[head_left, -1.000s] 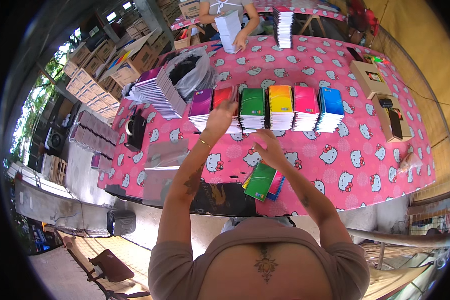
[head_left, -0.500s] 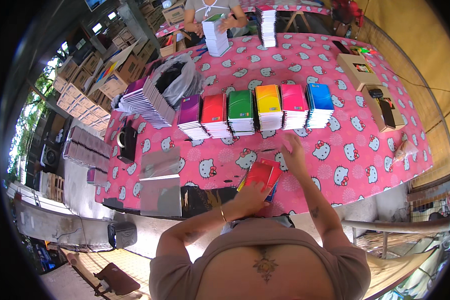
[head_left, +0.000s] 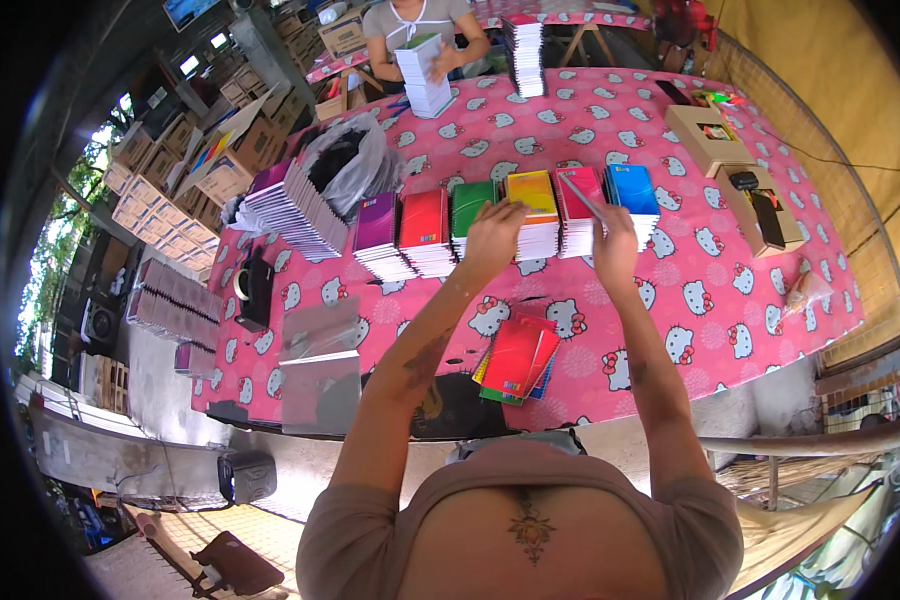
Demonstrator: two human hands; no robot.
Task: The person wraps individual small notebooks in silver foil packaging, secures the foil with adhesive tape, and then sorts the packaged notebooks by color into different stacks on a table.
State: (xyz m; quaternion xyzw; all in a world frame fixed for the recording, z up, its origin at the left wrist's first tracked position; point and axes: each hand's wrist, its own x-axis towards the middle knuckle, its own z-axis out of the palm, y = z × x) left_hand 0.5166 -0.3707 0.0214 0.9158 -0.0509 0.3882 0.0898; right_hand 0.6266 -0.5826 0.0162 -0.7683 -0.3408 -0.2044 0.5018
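Note:
Six spiral notebook stacks stand in a row: purple (head_left: 376, 218), red (head_left: 425, 216), green (head_left: 471, 200), yellow (head_left: 532, 187), pink (head_left: 576, 240) and blue (head_left: 631, 186). My left hand (head_left: 494, 240) reaches over the green stack's front corner, its fingers closed at the lower edge of the top yellow notebook. At the pink stack, my right hand (head_left: 616, 246) grips the right side of a notebook tilted up, seen nearly edge-on. Nearer me, a small fanned pile of notebooks (head_left: 517, 358) lies with a red one on top; yellow, green, blue and pink edges show.
A purple notebook stack (head_left: 295, 210) leans beside a plastic bag (head_left: 358, 160) on the left. Near it are a tape dispenser (head_left: 254, 288) and clear plastic sheets (head_left: 320, 345). Cardboard boxes (head_left: 760, 212) sit at right. Across the table, a person (head_left: 425, 45) handles a white-edged stack.
Both my hands have moved forward to the row. My left hand has let go of the fanned pile, and the right has lifted a notebook's edge. The person opposite has shifted their hands.

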